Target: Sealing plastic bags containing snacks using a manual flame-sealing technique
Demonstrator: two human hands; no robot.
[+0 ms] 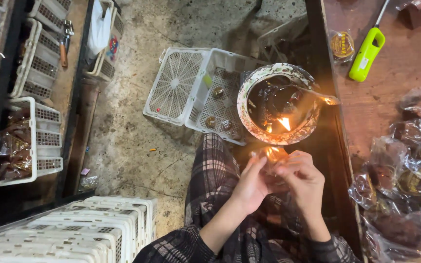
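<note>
Both hands meet over the lap. Left hand (252, 182) and right hand (302, 176) pinch between fingertips a small clear-plastic wrapped packet (275, 154), glowing orange at its top edge, just below the flame in the round paint-spattered metal bowl (249, 83).

Handling judgement: packet light, film thin, crinkly, likely slippery; hold at side seams, away from the hot edge. Contents unclear from this view.

Surroundings: white perforated plastic crate (205, 90) beyond the bowl; lime-green stick lighter (366, 54) on brown wooden bench (395, 73); heap of wrapped packets (405, 185) at right. Bowl rim crowds the hands.
</note>
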